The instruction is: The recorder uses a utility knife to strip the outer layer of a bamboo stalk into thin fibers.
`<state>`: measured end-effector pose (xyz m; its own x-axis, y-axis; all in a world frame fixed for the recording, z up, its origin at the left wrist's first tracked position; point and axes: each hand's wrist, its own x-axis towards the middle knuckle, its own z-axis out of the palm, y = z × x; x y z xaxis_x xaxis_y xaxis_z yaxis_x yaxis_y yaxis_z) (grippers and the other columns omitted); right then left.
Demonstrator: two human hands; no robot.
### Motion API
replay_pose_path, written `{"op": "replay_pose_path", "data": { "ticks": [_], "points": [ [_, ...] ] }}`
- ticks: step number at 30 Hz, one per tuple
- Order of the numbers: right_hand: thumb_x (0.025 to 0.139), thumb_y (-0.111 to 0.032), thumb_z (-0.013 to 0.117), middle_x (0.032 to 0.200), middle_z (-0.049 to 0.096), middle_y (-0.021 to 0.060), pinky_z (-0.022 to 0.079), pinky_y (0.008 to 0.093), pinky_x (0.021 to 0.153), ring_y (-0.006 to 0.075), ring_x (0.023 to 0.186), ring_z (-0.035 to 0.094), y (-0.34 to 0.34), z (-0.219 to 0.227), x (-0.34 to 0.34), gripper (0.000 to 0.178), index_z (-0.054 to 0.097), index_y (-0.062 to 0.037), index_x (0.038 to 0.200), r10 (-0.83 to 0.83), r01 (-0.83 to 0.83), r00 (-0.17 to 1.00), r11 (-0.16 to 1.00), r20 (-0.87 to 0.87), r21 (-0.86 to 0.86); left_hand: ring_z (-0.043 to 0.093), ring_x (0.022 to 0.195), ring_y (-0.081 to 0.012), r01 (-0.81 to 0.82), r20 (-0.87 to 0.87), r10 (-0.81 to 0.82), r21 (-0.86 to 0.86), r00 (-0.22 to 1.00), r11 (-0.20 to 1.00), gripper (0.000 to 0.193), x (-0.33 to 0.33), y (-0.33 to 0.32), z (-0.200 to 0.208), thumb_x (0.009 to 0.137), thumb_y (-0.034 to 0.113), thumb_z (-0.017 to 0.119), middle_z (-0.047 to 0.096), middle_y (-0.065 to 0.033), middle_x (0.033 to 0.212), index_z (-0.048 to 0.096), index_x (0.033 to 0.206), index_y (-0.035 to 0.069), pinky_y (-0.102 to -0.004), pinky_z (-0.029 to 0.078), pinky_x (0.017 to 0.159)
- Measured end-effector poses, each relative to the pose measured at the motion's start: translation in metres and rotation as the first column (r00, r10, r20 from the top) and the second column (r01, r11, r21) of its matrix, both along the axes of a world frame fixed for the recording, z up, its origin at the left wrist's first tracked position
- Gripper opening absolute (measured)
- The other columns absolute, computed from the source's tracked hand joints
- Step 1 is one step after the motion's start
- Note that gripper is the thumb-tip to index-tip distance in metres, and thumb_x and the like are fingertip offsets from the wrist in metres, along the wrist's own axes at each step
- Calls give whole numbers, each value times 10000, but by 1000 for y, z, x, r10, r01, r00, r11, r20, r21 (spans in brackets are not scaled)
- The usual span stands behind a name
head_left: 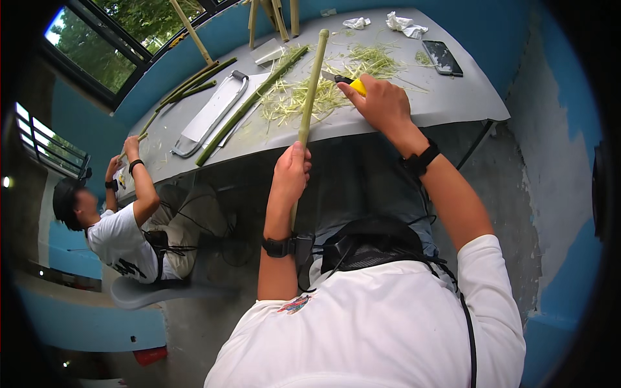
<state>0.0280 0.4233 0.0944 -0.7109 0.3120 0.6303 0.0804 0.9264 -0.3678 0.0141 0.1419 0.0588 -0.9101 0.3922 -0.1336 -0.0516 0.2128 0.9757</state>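
My left hand [292, 171] is closed around a pale, peeled bamboo pole [313, 90]. The pole runs from my lap up over the table's near edge, its far end pointing away from me. In my right hand [383, 107] is a yellow and black utility knife [349, 83], its blade pointing left toward the pole. A small gap seems to part the blade from the pole. Thin green-yellow bamboo shavings [291, 103] lie heaped on the table on both sides of the pole.
On the grey table [462, 97] lie a green bamboo pole [252, 103], a hacksaw [213, 119], a black phone [442, 58] and crumpled tissues [406, 26]. More bamboo stalks [194, 84] rest at the far left. A co-worker [123, 226] sits at left, holding a thin stalk.
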Motion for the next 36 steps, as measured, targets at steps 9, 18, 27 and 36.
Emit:
{"op": "replay_pose_path", "data": {
  "ticks": [9,18,27,36],
  "points": [
    [1040,-721,625,640,699,183,592,498,611,402,629,736,-9,13,15,737,716,-70,706,360,-368,929,923,83,117,459,516,-96,-37,184,20,92,983,995,572,-3,6,10,1185,586,448,527,1,714,607,994,71,-279,379,468],
    [1036,-754,606,666,698,196,581,522,650,424,668,724,-26,10,-1,778,716,-60,704,430,-445,890,892,150,80,468,462,-135,-29,126,32,-24,991,999,614,6,18,21,1160,667,438,472,13,641,559,957,101,-328,412,446],
    [983,-892,519,749,738,227,606,546,726,434,772,754,-35,16,-11,932,776,-27,751,321,-368,868,928,378,55,434,444,-103,16,334,-66,148,940,989,601,-1,7,21,1147,692,442,437,46,632,544,967,127,-296,384,438],
    [992,-878,531,760,743,225,609,541,746,439,771,749,-45,16,-12,906,811,-43,781,289,-334,886,940,364,68,445,460,-108,9,369,-89,214,925,977,578,-3,1,13,1155,670,440,438,41,642,516,956,132,-300,403,451]
  ]
}}
